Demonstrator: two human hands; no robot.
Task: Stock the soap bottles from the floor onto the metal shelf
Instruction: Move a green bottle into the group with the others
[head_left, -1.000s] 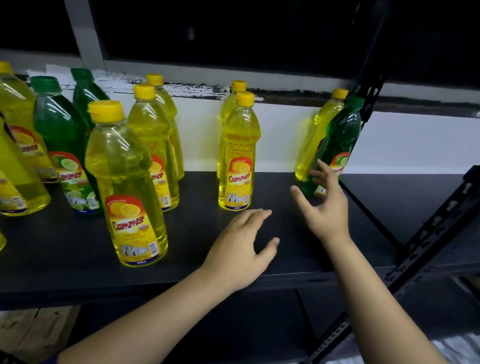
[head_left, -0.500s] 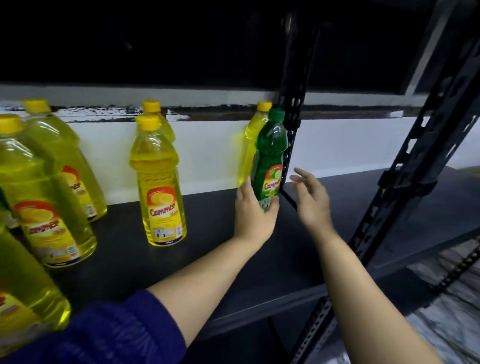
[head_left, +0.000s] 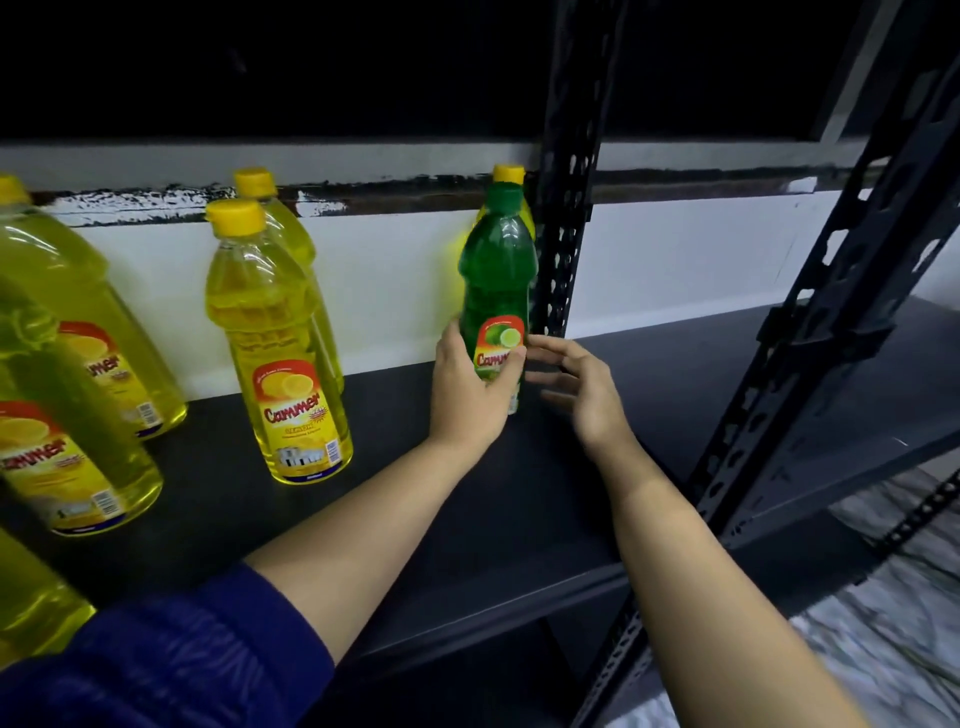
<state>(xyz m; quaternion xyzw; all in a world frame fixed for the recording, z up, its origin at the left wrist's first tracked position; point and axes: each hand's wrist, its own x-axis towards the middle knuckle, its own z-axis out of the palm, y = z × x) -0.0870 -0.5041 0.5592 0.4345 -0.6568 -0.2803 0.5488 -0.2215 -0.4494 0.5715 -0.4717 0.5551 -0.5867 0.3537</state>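
One green bottle (head_left: 497, 291) is the item in hand: upright on the metal shelf (head_left: 519, 499), at about 12 o'clock from the person, tight against the perforated upright post (head_left: 563, 208) at its 3 o'clock. A yellow-capped bottle (head_left: 509, 174) stands directly behind it, mostly hidden.

Step, as I read it: repositioning or facing this bottle on the shelf. To do it well:
- keep the base flat on the shelf, slide instead of lifting
- grip low at the label, as now, so it doesn't tip
- don't shove it back into the yellow one behind
- watch the post; little room at 3 o'clock
- finish with label facing out

Left hand (head_left: 470, 395): wrapped round the lower body of the green bottle, thumb across the label front, fingers (head_left: 451, 338) curling round its 9 o'clock side. Firm hold, partly closed.

Right hand (head_left: 582, 389): spread and relaxed, fingers loosely extended toward the bottle from its 3 o'clock. Holds nothing. Fingertips just beside the bottle; can't tell whether they touch.

Other stock: a yellow bottle (head_left: 283, 358) at 10 o'clock with another behind it, more yellow bottles (head_left: 72, 415) at 9 o'clock, all upright on the same shelf. Floor stock not in view, so progress on the whole task can't be judged.
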